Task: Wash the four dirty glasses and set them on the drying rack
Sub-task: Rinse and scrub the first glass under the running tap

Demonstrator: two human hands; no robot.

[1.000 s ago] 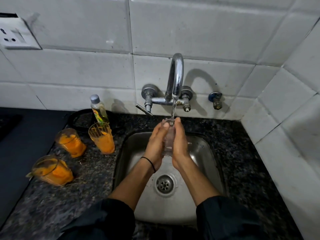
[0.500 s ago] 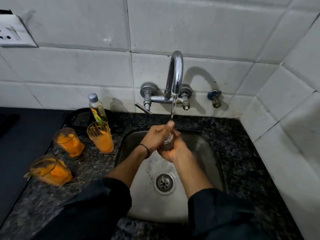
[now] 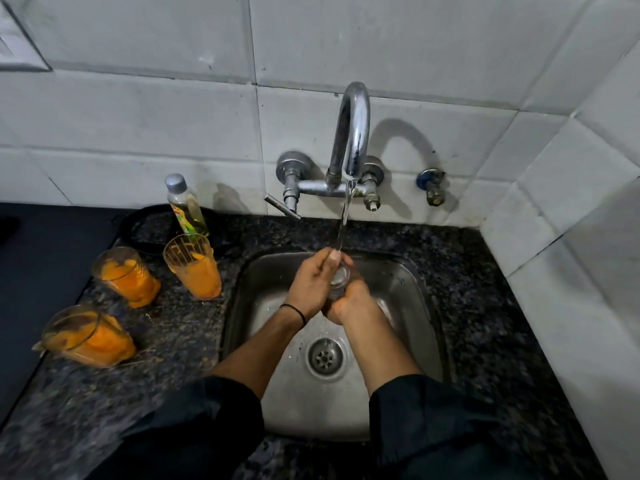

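**A:** From the head view, how far along is it?

**B:** Early, I'd say. One glass (image 3: 338, 277) is under the tap (image 3: 351, 133), over the sink (image 3: 410, 282). The left hand (image 3: 308, 289) and right hand (image 3: 351, 304) are both curled round it.

**A:** What's left?

**B:** Three orange-smeared glasses (image 3: 194, 268) stand on the counter (image 3: 173, 344), unwashed. No rack is in sight.

Tap (image 3: 351, 133) behind sink (image 3: 412, 306). Three glasses (image 3: 194, 268) on counter (image 3: 485, 306) left of sink; bottle (image 3: 185, 209) behind them. Fourth glass (image 3: 337, 282) above sink, under tap.
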